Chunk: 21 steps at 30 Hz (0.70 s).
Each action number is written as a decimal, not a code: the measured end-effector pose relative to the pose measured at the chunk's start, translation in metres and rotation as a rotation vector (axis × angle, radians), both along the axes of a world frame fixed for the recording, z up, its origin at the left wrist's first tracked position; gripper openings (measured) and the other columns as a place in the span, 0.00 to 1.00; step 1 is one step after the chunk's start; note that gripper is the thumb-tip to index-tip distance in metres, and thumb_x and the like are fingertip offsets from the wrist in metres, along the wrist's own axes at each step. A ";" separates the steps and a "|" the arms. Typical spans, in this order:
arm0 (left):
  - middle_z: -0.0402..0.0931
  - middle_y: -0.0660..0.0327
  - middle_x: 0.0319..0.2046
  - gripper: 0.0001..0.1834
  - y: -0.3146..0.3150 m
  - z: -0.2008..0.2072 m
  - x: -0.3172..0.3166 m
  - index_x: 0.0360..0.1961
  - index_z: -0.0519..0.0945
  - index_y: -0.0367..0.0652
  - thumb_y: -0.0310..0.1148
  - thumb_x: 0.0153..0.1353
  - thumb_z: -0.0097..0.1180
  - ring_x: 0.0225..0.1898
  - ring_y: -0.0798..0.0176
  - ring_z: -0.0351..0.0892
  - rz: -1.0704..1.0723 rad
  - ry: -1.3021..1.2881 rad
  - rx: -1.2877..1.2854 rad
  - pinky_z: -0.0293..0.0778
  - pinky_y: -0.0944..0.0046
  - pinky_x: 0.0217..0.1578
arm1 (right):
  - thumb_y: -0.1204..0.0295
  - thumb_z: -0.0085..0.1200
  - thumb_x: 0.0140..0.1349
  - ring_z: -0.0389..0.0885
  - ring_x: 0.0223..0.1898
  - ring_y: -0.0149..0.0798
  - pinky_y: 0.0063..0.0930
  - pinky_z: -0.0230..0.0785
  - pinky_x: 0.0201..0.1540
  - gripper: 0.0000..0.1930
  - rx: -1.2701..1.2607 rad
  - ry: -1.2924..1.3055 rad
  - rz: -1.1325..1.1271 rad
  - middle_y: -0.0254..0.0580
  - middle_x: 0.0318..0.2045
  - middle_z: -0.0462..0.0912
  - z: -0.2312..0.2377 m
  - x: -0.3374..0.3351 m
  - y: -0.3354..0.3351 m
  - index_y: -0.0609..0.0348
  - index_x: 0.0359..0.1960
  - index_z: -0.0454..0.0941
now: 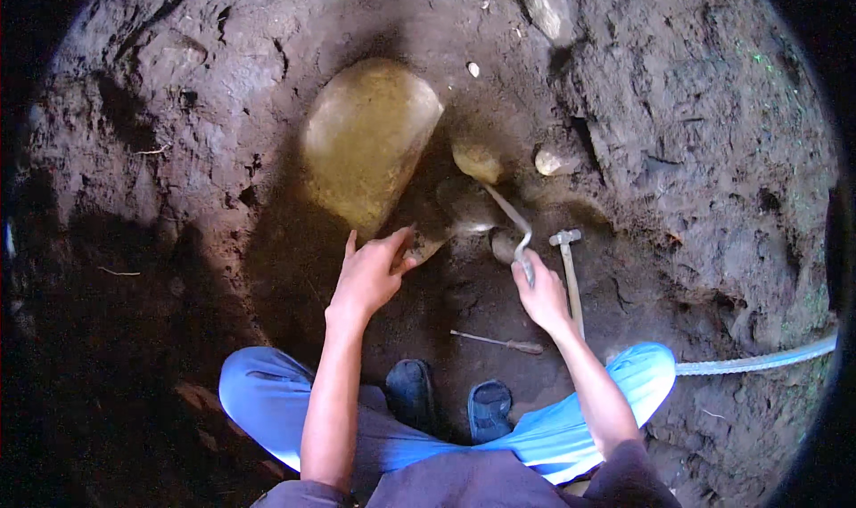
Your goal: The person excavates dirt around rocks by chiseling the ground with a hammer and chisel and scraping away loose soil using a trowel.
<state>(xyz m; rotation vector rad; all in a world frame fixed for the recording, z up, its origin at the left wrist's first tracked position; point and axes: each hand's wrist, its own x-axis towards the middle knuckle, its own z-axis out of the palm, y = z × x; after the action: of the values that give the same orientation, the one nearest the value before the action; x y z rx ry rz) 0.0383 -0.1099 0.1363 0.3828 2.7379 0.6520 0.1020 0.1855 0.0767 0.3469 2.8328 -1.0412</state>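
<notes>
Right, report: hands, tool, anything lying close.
Left hand at near end of big stone, grip unclear. Right hand closed on bent metal tool. Hammer just right of that hand, screwdriver-like tool nearer the body.

Room between left forearm and screwdriver; large stone blocks ahead.

Screwdriver left of hammer, boulder beyond both, leftward.
</notes>
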 end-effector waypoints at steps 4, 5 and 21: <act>0.83 0.54 0.51 0.26 -0.005 -0.007 0.008 0.65 0.72 0.48 0.41 0.67 0.57 0.58 0.50 0.78 -0.001 -0.007 0.057 0.48 0.32 0.71 | 0.58 0.50 0.71 0.83 0.44 0.65 0.59 0.74 0.45 0.20 0.139 -0.037 0.076 0.62 0.39 0.85 -0.011 -0.019 0.007 0.56 0.57 0.75; 0.84 0.54 0.49 0.25 -0.007 -0.009 0.008 0.64 0.73 0.48 0.39 0.67 0.58 0.57 0.50 0.79 0.002 0.033 0.093 0.49 0.32 0.70 | 0.58 0.50 0.71 0.83 0.43 0.66 0.58 0.75 0.45 0.20 0.143 0.000 0.055 0.63 0.37 0.85 -0.023 -0.020 0.011 0.58 0.57 0.75; 0.82 0.54 0.52 0.28 -0.009 -0.005 0.009 0.68 0.70 0.49 0.42 0.69 0.56 0.58 0.49 0.78 -0.026 0.008 0.033 0.48 0.34 0.71 | 0.58 0.53 0.70 0.84 0.41 0.66 0.57 0.76 0.43 0.20 -0.009 0.057 0.038 0.66 0.36 0.84 -0.010 0.001 -0.013 0.57 0.55 0.79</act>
<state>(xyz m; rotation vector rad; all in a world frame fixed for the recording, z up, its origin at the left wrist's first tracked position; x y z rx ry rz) 0.0469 -0.1187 0.1308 0.4287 2.7277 0.6906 0.1026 0.1726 0.0668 0.2660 2.8720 -1.0724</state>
